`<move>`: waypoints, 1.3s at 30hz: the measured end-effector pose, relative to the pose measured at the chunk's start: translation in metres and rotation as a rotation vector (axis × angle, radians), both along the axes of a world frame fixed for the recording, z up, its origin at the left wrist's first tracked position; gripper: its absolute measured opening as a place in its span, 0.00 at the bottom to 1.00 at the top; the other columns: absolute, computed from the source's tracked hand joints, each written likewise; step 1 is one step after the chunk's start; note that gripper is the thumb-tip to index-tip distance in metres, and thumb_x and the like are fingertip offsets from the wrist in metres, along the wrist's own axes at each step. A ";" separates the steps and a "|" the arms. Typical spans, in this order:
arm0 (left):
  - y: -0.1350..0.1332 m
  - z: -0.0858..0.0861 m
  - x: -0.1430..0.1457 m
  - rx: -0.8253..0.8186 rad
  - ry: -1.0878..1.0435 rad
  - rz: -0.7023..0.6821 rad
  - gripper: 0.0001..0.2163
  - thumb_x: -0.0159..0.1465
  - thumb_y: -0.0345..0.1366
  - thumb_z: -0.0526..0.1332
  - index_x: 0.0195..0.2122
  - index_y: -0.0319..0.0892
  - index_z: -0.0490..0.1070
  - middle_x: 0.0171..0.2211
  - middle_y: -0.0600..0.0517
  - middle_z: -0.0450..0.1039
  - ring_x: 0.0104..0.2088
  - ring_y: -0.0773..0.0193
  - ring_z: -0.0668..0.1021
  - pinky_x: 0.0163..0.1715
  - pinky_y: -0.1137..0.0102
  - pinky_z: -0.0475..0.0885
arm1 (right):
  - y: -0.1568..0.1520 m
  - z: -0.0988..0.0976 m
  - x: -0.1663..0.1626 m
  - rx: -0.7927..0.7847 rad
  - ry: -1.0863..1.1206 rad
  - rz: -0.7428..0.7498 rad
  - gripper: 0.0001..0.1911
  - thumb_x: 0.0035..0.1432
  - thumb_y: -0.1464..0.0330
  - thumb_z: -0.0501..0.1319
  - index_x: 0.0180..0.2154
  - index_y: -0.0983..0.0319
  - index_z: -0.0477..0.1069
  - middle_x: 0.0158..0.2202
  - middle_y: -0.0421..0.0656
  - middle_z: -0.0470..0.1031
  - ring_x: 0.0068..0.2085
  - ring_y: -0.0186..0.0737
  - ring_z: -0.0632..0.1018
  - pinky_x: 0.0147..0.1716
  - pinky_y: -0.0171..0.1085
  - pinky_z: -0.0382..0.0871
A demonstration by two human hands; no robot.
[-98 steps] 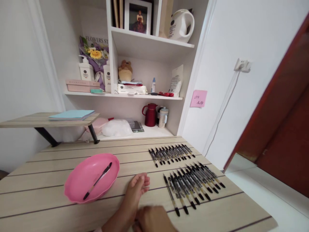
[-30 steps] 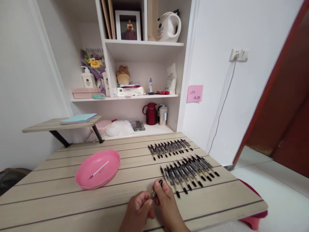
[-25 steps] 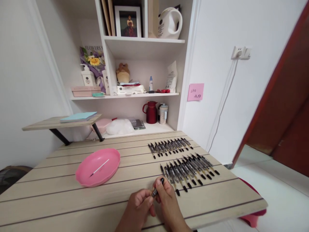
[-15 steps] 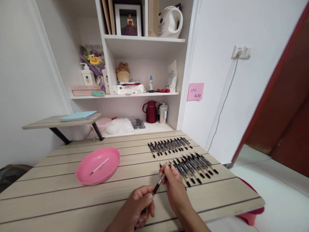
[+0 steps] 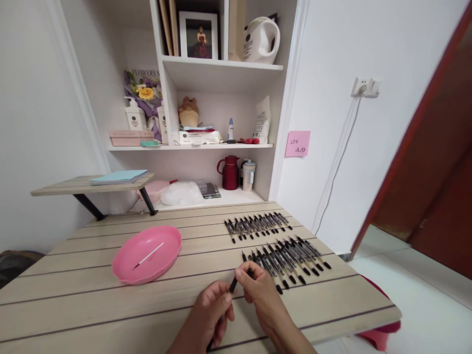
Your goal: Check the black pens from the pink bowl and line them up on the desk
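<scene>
A black pen (image 5: 233, 284) runs between my two hands above the table. My left hand (image 5: 213, 309) is closed around its lower part, and the pen's dark end shows below the palm. With thumb and fingertips, my right hand (image 5: 258, 287) pinches the upper end. A small black piece sticks out beyond those fingers, but I cannot tell whether it is a cap. Just past my right hand lies a row of pens (image 5: 282, 263) with clear barrels and black ends. Farther back is a second row of similar pens (image 5: 254, 226).
A pink plate (image 5: 123, 263) on the left holds a thin white pen refill (image 5: 149, 255) with a dark tip. Behind it stands a small raised shelf (image 5: 73, 184) on black legs. A white shelf unit (image 5: 221, 63) with household items borders the table's (image 5: 92, 314) far edge.
My right hand has come down and left, closer to my left hand. Its fingers now cover the pen's metal tip, which showed between the hands before. The view has shifted slightly.
</scene>
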State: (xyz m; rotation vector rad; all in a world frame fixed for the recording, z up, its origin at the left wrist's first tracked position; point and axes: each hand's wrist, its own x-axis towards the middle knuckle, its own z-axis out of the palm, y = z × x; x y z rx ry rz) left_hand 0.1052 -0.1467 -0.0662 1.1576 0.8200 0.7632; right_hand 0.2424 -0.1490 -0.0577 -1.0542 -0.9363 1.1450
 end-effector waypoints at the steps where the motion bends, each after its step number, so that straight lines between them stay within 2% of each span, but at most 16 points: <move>1: -0.001 0.000 0.001 0.030 0.036 0.043 0.13 0.53 0.45 0.58 0.32 0.41 0.63 0.19 0.59 0.66 0.08 0.79 0.57 0.07 0.80 0.46 | 0.001 -0.003 -0.002 0.007 -0.026 -0.016 0.17 0.42 0.57 0.65 0.21 0.62 0.62 0.13 0.31 0.55 0.16 0.25 0.52 0.16 0.30 0.43; 5: -0.004 -0.002 0.003 0.137 0.123 0.178 0.12 0.52 0.44 0.60 0.30 0.41 0.64 0.15 0.61 0.63 0.09 0.79 0.56 0.09 0.79 0.45 | 0.002 -0.006 -0.004 -0.016 -0.026 -0.033 0.18 0.39 0.56 0.66 0.20 0.63 0.64 0.14 0.31 0.56 0.17 0.25 0.52 0.16 0.30 0.43; 11: -0.003 -0.002 0.000 0.040 0.101 0.048 0.16 0.54 0.51 0.55 0.30 0.42 0.62 0.14 0.61 0.62 0.07 0.79 0.53 0.08 0.78 0.42 | -0.001 -0.001 -0.005 -0.027 0.007 0.046 0.18 0.42 0.56 0.65 0.24 0.64 0.68 0.13 0.31 0.57 0.16 0.25 0.53 0.16 0.29 0.43; 13: -0.003 -0.002 0.000 0.041 0.088 0.059 0.16 0.54 0.50 0.55 0.31 0.42 0.62 0.15 0.61 0.63 0.07 0.79 0.53 0.08 0.79 0.41 | 0.000 0.000 -0.004 -0.023 -0.001 0.059 0.18 0.41 0.56 0.65 0.25 0.64 0.68 0.13 0.31 0.57 0.16 0.25 0.53 0.16 0.29 0.43; 17: -0.003 -0.004 0.002 0.049 0.091 0.080 0.17 0.53 0.51 0.56 0.30 0.41 0.62 0.13 0.61 0.62 0.07 0.80 0.53 0.07 0.79 0.41 | 0.000 0.004 -0.003 -0.011 -0.014 0.028 0.19 0.38 0.56 0.67 0.19 0.63 0.64 0.13 0.32 0.59 0.15 0.25 0.55 0.16 0.30 0.46; 22: -0.004 -0.006 0.001 0.007 -0.012 0.020 0.17 0.54 0.51 0.56 0.33 0.42 0.61 0.14 0.62 0.62 0.06 0.80 0.50 0.06 0.80 0.40 | 0.000 0.005 -0.001 -0.029 0.046 0.091 0.18 0.40 0.57 0.66 0.27 0.64 0.69 0.16 0.32 0.61 0.15 0.23 0.54 0.15 0.29 0.44; 27: -0.002 -0.006 0.000 0.005 -0.011 0.012 0.16 0.55 0.51 0.55 0.32 0.42 0.61 0.14 0.62 0.62 0.06 0.81 0.51 0.05 0.80 0.41 | 0.003 0.004 -0.002 -0.051 0.016 0.064 0.18 0.39 0.57 0.67 0.21 0.64 0.65 0.12 0.31 0.57 0.14 0.23 0.53 0.14 0.28 0.42; 32: -0.001 -0.003 -0.002 -0.038 -0.065 -0.032 0.15 0.58 0.49 0.53 0.34 0.42 0.60 0.16 0.62 0.62 0.07 0.80 0.51 0.06 0.81 0.43 | 0.001 0.009 -0.004 -0.050 0.105 0.159 0.19 0.41 0.57 0.66 0.30 0.64 0.68 0.16 0.33 0.64 0.14 0.23 0.56 0.14 0.28 0.43; 36: 0.000 0.002 -0.004 -0.058 -0.066 -0.030 0.15 0.58 0.49 0.54 0.36 0.42 0.60 0.16 0.62 0.62 0.07 0.80 0.51 0.06 0.80 0.43 | 0.005 0.009 -0.004 -0.066 0.079 0.108 0.17 0.40 0.58 0.66 0.23 0.64 0.65 0.12 0.31 0.59 0.13 0.22 0.54 0.14 0.28 0.41; 39: 0.002 0.007 -0.006 -0.095 -0.076 -0.041 0.15 0.57 0.49 0.55 0.36 0.42 0.61 0.15 0.63 0.61 0.07 0.80 0.51 0.07 0.80 0.43 | 0.009 0.011 -0.004 -0.034 0.125 0.143 0.16 0.40 0.61 0.67 0.27 0.66 0.69 0.17 0.33 0.64 0.14 0.21 0.57 0.14 0.28 0.43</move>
